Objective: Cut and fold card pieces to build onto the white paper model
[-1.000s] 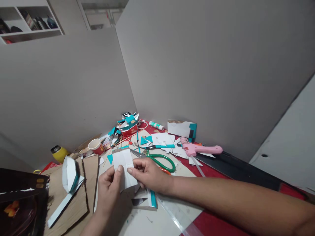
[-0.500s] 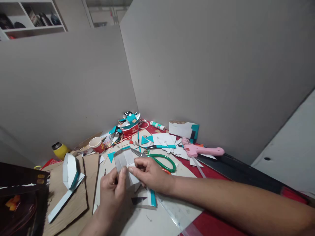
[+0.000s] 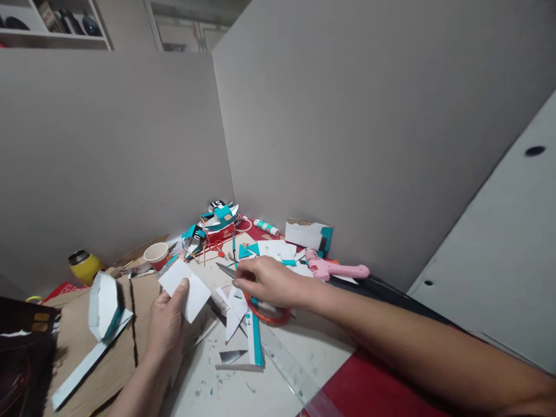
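The left hand is clamped on 1 creased white paper piece above the pale surface; the right hand covers part of the grey metal-bladed scissors, grip unclear.

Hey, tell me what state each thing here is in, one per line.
White paper: pinched in left hand
Scissors: partly hidden by right hand, open or shut unclear
Paper cup: upright, uncovered
Pink glue gun: lying down
White-and-green tube: lying on its side
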`<state>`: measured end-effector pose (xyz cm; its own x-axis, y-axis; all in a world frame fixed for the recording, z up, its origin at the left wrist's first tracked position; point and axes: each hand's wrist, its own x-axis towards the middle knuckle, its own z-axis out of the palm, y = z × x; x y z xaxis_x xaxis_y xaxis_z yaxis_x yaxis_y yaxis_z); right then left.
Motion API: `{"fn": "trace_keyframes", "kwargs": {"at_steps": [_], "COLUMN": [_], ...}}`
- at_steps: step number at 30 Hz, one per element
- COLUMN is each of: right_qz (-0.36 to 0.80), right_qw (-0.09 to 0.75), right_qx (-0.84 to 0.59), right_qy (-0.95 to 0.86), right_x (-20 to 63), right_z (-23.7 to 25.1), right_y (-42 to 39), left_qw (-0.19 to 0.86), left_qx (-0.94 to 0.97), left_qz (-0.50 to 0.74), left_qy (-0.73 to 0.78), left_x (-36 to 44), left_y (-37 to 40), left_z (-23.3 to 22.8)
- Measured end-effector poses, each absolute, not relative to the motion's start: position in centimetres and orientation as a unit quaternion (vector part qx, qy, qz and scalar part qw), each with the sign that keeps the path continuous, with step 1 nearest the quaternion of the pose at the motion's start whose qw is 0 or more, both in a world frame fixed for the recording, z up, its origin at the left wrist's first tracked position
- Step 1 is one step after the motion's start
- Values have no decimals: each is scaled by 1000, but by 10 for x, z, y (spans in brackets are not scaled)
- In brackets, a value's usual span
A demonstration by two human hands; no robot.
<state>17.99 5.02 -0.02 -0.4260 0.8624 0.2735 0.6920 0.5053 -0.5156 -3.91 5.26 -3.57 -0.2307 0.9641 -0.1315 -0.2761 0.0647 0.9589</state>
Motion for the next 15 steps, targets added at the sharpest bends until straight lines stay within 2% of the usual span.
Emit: {"fn": "trace_keyframes", "kwargs": {"at_steps": [3, 6, 15], "right_qz": [54, 33, 60], "right_qw": [113, 37, 42], "right_qx": [-520, -552, -583], "right_qy": [-845, -833, -809], "right_x": [196, 207, 203], "right_z": [-1, -14, -34], "right_y": [41, 31, 31], "left_qw": [530, 531, 540], "left_qx": [311, 307, 325], "left_qz": [614, 624, 612], "left_qy": [495, 484, 478], "left_x": [-41, -41, -41], "left_y": [57, 59, 62], "left_z": [-39, -43, -54]}}
